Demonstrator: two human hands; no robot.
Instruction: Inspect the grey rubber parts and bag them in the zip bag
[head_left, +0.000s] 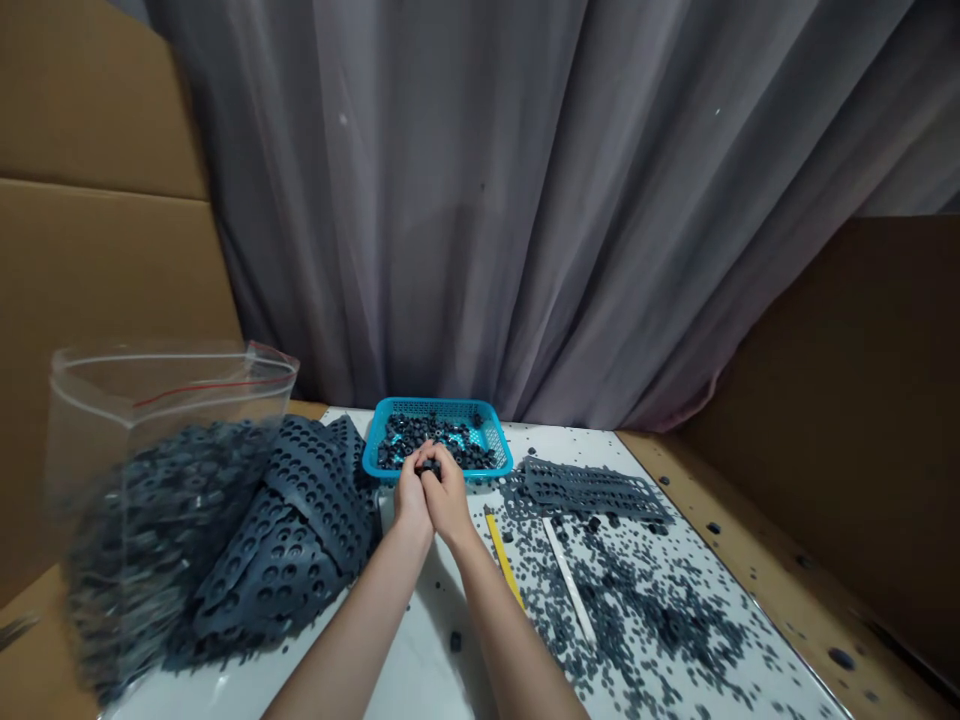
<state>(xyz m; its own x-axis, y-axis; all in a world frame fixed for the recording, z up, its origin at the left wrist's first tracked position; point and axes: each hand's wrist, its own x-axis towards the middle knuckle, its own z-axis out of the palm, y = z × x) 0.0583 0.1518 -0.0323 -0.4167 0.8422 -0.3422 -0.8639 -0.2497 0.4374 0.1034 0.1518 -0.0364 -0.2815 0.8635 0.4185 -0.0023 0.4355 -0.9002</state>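
Note:
My left hand (pixel 412 497) and my right hand (pixel 448 491) are cupped together at the front rim of a blue plastic basket (pixel 507 466). Between them sit small black rubber pieces (pixel 429 467), partly hidden by the fingers. Many similar black pieces lie inside the basket. Both forearms reach forward over the white board. A single black piece (pixel 456 641) rests on the board between the forearms.
At left stand a clear zip bag (pixel 172 480) full of black pieces and dark sheets with round dimples (pixel 300 540). To the right lie a perforated strip sheet (pixel 592 488), a yellow stick (pixel 504 560), a white stick (pixel 570 582) and scattered black bits (pixel 660 610). Cardboard walls flank the board.

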